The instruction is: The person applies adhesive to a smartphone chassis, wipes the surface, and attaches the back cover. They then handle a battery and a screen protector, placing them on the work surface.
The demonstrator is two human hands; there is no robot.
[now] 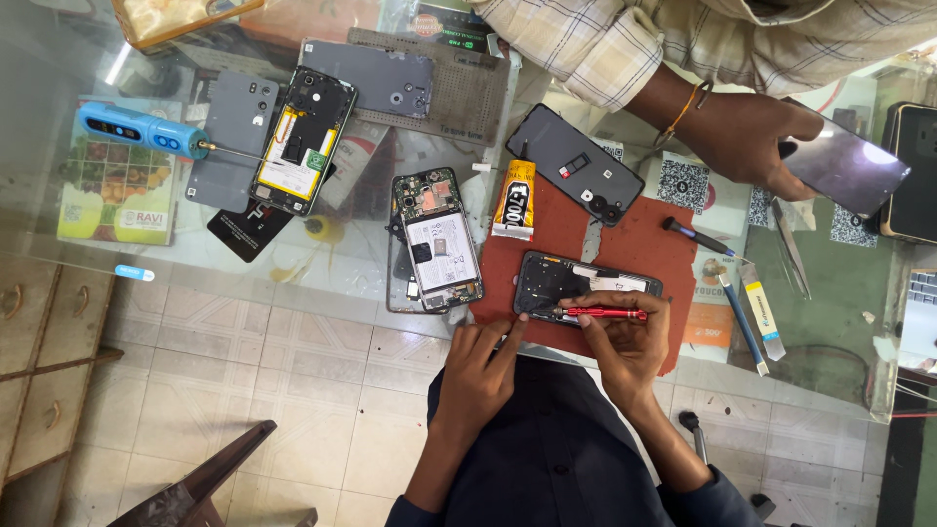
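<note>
An opened black phone frame (586, 283) lies on a red mat (644, 234) at the near edge of a glass table. My right hand (625, 346) grips a slim red screwdriver (605, 313), laid sideways with its tip at the frame's lower left part. With its fingertips, my left hand (478, 376) holds the frame's near left corner. A yellow-and-black glue tube (514, 200) lies just beyond the frame.
A second opened phone with a white battery (439, 239) lies left of the mat, and a third one (301, 141) further left beside a blue power screwdriver (142, 130). A black back cover (576, 161), tweezers (791, 249) and a blue pry tool (747, 322) lie around. A co-worker's hand (752, 132) holds a phone (849, 166).
</note>
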